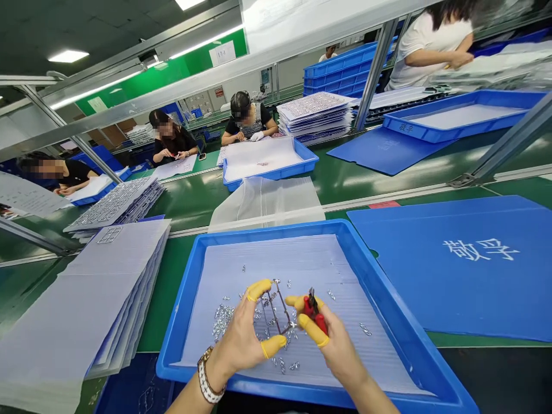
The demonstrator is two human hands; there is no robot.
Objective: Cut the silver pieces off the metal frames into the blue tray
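- Head view, hands: left hand (241, 339), yellow finger cots on thumb and forefinger, is closed in a pinch on a small metal frame (276, 310), held upright over the blue tray (388, 305). A watch sits on that wrist.
- Head view, right hand (334, 342), also in cots, is wrapped shut around red-handled cutters (311, 307); the cutter tip sits at the right edge of the frame, touching or just beside it, I cannot tell which.
- Head view, tray: lined with a white corrugated sheet (302, 259). Small loose metal parts (224, 319) lie scattered on it, thickest under and left of the left hand, a few to the right.
- Head view, surroundings: stack of white sheets (86, 310) on the green counter (181, 201) to the left; blue lid (457, 270) with white characters to the right; clear bags (267, 201) beyond the tray. Other people sit at work across the counter.
- Risk, judged: the frame is gripped only at two edges, so a cut could twist it out of the pinch. Cut pieces may spring past the tray rim. The cutter tip is close to the left thumb; a slip could nick the cot.
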